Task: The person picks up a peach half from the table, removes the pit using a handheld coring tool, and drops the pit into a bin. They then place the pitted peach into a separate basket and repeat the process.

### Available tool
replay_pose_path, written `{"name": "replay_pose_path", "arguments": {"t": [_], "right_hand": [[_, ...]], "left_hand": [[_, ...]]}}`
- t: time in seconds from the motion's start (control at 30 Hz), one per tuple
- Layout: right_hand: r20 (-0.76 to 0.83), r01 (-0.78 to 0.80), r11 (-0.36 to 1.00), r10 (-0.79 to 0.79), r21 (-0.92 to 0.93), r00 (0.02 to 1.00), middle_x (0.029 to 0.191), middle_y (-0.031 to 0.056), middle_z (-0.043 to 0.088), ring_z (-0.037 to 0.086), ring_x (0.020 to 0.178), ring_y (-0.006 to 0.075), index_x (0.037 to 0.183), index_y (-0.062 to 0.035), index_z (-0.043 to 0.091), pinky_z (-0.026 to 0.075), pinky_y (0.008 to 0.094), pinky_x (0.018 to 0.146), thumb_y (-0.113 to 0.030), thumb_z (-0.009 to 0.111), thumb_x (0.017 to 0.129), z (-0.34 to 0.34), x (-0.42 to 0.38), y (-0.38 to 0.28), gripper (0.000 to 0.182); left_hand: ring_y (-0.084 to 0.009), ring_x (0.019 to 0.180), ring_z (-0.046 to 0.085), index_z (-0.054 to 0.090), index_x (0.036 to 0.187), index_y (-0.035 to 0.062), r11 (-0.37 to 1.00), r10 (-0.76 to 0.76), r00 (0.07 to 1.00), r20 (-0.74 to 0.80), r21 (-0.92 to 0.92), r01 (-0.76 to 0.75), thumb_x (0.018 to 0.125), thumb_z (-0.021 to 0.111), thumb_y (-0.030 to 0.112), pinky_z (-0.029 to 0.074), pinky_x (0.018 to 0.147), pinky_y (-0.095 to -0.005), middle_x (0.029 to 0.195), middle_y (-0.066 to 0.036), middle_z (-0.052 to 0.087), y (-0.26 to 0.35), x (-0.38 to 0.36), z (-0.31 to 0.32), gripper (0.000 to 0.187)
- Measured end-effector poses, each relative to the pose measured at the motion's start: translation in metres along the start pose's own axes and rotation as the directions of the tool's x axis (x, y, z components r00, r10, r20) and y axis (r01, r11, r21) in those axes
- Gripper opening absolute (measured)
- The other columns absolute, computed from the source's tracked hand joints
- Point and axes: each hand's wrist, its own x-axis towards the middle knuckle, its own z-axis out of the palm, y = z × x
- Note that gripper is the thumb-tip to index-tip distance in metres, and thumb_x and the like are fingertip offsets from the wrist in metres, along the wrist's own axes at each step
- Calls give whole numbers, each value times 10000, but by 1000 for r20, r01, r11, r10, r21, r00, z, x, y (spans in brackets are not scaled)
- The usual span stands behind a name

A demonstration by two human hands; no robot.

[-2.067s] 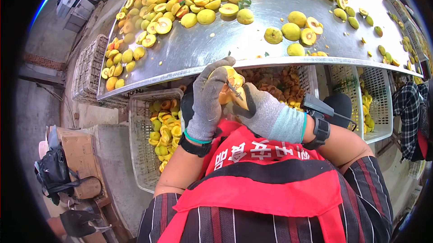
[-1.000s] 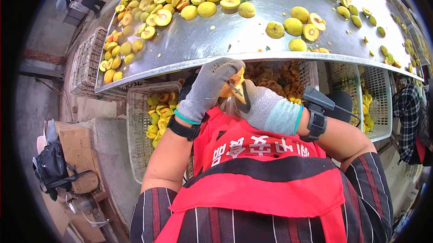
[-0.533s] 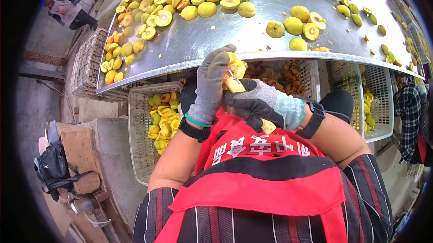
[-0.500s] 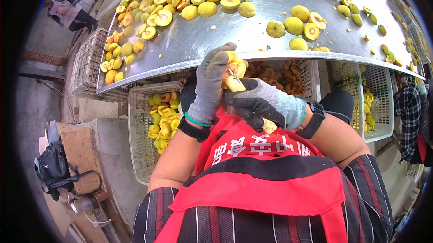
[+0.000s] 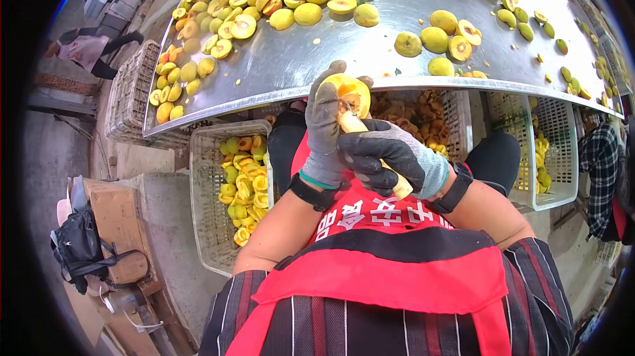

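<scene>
Gloved in grey and black, my left hand (image 5: 323, 115) is closed around a yellow peach half (image 5: 359, 88), its cut face turned up and toward my right side. The centre of that face looks brown and hollowed. My right hand (image 5: 387, 156), in a similar glove, grips a pale wooden-handled pitting tool (image 5: 401, 187). The tool's working end is at the middle of the peach half; its tip is hidden in the flesh. Both hands are just in front of the metal table's (image 5: 278, 81) near edge, above my red apron (image 5: 377, 267).
Halved peaches (image 5: 245, 25) pile on the table's left, with smaller groups (image 5: 434, 40) to the right. Below are a crate of yellow halves (image 5: 198, 204), a crate of brown pits (image 5: 456, 115) and another crate (image 5: 559, 151). A person (image 5: 83, 50) walks at far left.
The peach half has been turned so more of its cut face shows, and my left hand has shifted slightly right. The person at far left has moved further left.
</scene>
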Motion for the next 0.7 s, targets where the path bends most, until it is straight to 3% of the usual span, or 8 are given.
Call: {"name": "replay_pose_path", "arguments": {"t": [0.17, 0.2, 0.3, 0.43, 0.5, 0.57, 0.63, 0.7], "right_hand": [[57, 139, 990, -139, 4, 989, 571, 34, 464, 433, 376, 111, 941, -43, 523, 357, 230, 352, -192, 555, 885, -16, -6, -5, 162], [47, 135, 990, -133, -37, 990, 566, 34, 474, 442, 377, 108, 926, -40, 524, 359, 228, 354, -198, 540, 895, -21, -7, -6, 161], [51, 131, 960, -122, -247, 991, 545, 33, 499, 470, 383, 90, 857, -23, 529, 370, 219, 353, -268, 462, 940, -40, -11, -2, 267], [-78, 44, 988, -56, -148, 995, 550, 41, 502, 469, 380, 103, 882, -20, 536, 373, 221, 351, -301, 450, 943, -51, -20, -6, 300], [-114, 65, 976, -90, -206, 989, 563, 52, 502, 477, 390, 122, 902, -17, 538, 385, 238, 359, -314, 466, 933, -57, -35, -10, 308], [-146, 16, 976, -48, -216, 988, 601, 55, 512, 496, 424, 131, 915, -29, 545, 402, 253, 386, -302, 523, 905, -63, -50, -12, 274], [-152, -30, 983, 2, -183, 988, 606, 48, 513, 496, 434, 127, 919, -41, 549, 402, 245, 398, -299, 538, 899, -71, -55, -10, 259], [-102, 30, 983, -50, -182, 994, 605, 41, 507, 494, 455, 118, 927, -52, 552, 390, 243, 404, -319, 517, 913, -79, -58, -5, 269]], "left_hand": [[-197, 632, 599, 444, 1202, 98, 979, -67, 998, -12, -196, 63, 896, 445, 517, 484, 531, -280, 1026, -144, 600, 17, 4, -25, 519], [-204, 522, 574, 445, 1198, 111, 997, -21, 988, -153, -78, 9, 897, 411, 543, 454, 441, -282, 1012, -139, 606, 25, 0, -17, 528], [-222, 493, 517, 479, 1222, 92, 997, 35, 985, -168, 79, -22, 868, 406, 603, 397, 422, -288, 1002, -181, 630, 50, -11, -43, 626], [-216, 695, 601, 479, 1222, 37, 997, 8, 999, -49, 75, -4, 865, 412, 603, 476, 564, -266, 997, -137, 634, 90, -36, -84, 672], [-244, 849, 622, 504, 1199, 42, 947, 128, 928, -349, 321, -10, 881, 427, 553, 512, 705, -306, 1027, -137, 626, 105, -62, -142, 607], [-211, 990, 572, 519, 1176, -3, 621, 152, 882, -447, 737, 267, 893, 525, 371, 474, 829, -309, 1059, -123, 609, 142, -80, -166, 469], [-182, 985, 564, 540, 1133, -38, 48, 409, 901, -147, 989, 140, 867, 571, 161, 469, 835, -307, 1092, -114, 587, 158, -63, -180, 334], [-182, 988, 563, 543, 1129, -45, 24, 351, 936, -23, 1000, 16, 846, 577, 109, 465, 847, -305, 1097, -112, 583, 151, -14, -130, 323]]}}
